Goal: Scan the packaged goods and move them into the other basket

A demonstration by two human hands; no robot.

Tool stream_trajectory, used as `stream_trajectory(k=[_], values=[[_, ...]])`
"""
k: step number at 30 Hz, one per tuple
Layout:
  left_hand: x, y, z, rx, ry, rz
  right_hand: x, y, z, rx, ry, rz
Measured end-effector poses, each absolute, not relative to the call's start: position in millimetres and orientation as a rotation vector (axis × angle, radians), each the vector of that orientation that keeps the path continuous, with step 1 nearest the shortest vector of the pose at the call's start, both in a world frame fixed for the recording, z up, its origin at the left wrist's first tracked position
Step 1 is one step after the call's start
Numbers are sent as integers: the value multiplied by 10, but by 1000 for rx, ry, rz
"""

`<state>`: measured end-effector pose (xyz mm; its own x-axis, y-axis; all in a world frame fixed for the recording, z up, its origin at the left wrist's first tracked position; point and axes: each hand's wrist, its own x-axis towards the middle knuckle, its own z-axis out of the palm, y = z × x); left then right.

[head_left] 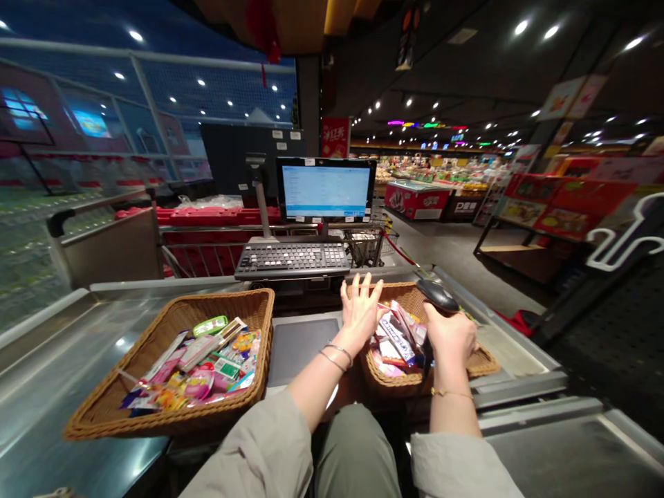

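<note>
My left hand (pixel 359 311), fingers spread, is over the left rim of the right-hand wicker basket (pixel 394 384); nothing shows in its grip. Packaged sweets and bars fill this basket, among them a blue-and-white wrapped bar (pixel 397 339) that lies between my two hands. At the basket's right side my right hand (pixel 452 339) is closed around a black handheld barcode scanner (pixel 438 296), its rounded head pointing forward and left. The scanner's handle is hidden by my fingers. To the left stands a larger wicker basket (pixel 268 339) of colourful small packages, apart from both hands.
Ahead are a black keyboard (pixel 293 259) and a lit monitor (pixel 326 190) on a stand. A flat grey plate (pixel 303 349) lies between the baskets. Metal counter surfaces (pixel 41 394) extend on both sides. Shopping carts (pixel 207 249) stand behind the counter.
</note>
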<state>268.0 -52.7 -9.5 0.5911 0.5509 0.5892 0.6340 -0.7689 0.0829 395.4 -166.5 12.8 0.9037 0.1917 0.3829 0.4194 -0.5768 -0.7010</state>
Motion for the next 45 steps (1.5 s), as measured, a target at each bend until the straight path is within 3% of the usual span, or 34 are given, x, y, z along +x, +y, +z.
stream_trajectory(k=[18,27,33,45], values=[[1213,-32,-153,-2458,-1342,-944,2879,-973,356,-2143,-683,-18],[218,305,-247,-2328,-1565,-780,2366,-650,274,-2133,-839,76],[-367,467,-314,-2314,-1758,-529,2188,-547,158,-2136,-899,106],[-1108,639,-429,-2239,-2013,321,2119,-499,10,-2145,-921,140]])
